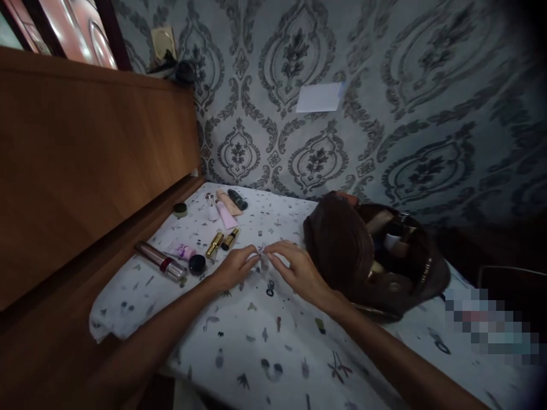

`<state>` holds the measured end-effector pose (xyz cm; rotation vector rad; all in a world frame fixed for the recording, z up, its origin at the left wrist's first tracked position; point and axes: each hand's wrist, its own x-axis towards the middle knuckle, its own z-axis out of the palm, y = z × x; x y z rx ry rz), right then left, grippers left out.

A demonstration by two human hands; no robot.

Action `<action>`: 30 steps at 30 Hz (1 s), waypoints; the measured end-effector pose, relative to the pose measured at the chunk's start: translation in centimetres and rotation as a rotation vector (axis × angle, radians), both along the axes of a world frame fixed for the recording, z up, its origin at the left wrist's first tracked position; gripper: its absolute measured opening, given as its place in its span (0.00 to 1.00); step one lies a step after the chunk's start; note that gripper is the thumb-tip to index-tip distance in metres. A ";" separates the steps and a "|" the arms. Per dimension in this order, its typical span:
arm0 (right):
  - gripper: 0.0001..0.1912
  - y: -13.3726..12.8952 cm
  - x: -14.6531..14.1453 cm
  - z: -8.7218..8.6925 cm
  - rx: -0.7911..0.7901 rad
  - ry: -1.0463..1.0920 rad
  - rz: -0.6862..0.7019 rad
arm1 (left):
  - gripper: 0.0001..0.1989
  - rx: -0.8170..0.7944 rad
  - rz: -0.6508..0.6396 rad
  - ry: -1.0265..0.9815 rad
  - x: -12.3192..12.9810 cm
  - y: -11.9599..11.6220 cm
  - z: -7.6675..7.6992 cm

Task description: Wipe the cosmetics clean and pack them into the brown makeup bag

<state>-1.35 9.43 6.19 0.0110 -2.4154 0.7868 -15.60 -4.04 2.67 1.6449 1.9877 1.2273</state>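
My left hand (237,266) and my right hand (296,269) meet over the patterned white cloth (265,319), thumbs and fingertips pinched. Between them is something small and pale that I cannot make out. Left of my left hand lie two gold lipsticks (215,244), a round dark-lidded jar (197,264), a pink and white tube (183,250) and a long brownish tube with a clear end (161,262). To the right of my right hand stands an open brown bag (342,250) with several cosmetics inside.
Farther back are a pink tube (226,216), a beige tube (229,201), a dark green tube (237,199), a small clear bottle (211,208) and a dark green jar (180,209). A wooden panel (94,154) borders the left. Patterned wallpaper (294,51) covers the wall behind.
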 end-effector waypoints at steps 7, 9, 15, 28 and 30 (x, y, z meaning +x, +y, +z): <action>0.16 1.1 -7.3 -5.1 -0.520 -0.096 -0.213 | 0.11 -0.147 0.091 0.425 -0.2 -0.3 0.4; 0.16 1.2 -9.9 -5.5 -0.495 -0.146 -0.239 | 0.12 -0.164 0.117 0.437 -0.2 -0.5 0.7; 0.10 1.4 -17.0 -4.3 -0.282 -0.330 -0.317 | 0.11 -0.213 0.110 0.493 -0.5 -0.7 1.3; 0.27 -0.1 -20.0 -3.0 0.042 -0.541 -0.456 | 0.13 -0.265 0.033 0.595 -0.9 -0.3 0.1; 0.27 -0.4 -19.5 -3.1 0.072 -0.532 -0.437 | 0.12 -0.261 0.022 0.601 -0.9 -0.3 0.0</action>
